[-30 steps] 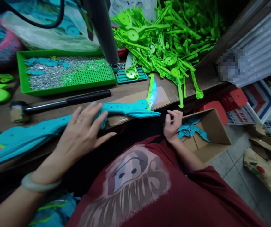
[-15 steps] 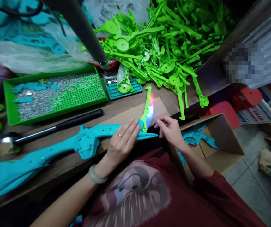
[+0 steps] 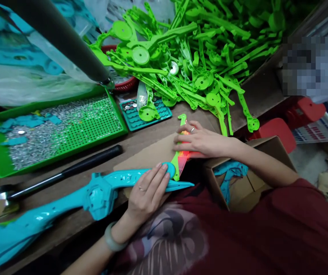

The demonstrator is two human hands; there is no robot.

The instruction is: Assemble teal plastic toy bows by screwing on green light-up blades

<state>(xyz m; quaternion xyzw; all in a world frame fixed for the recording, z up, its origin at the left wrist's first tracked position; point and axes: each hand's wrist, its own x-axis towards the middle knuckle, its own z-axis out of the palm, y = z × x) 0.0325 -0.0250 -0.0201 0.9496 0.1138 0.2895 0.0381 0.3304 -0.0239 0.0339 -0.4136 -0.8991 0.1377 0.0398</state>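
Note:
A long teal plastic toy piece (image 3: pixel 106 189) lies along the front edge of the wooden table. My left hand (image 3: pixel 149 193) rests flat on its right end, fingers stretched out and pressing down. A green curved blade (image 3: pixel 180 152) glowing red and orange stands out from that end. My right hand (image 3: pixel 202 140) lies over the middle of the blade, fingers extended across it. A piece of brown cardboard (image 3: pixel 149 154) lies under both parts.
A heap of green plastic parts (image 3: pixel 198 57) fills the back. A green tray (image 3: pixel 52 131) holds small metal pieces, beside a small teal tray (image 3: pixel 145 112). A black-handled hammer (image 3: pixel 63 173) lies on the table. A cardboard box (image 3: pixel 238 179) with teal parts stands lower right.
My right hand has moved up from the teal tip onto the glowing blade. The left hand stays on the teal piece. The blade's light has turned from multicoloured to red-orange. The camera has tilted.

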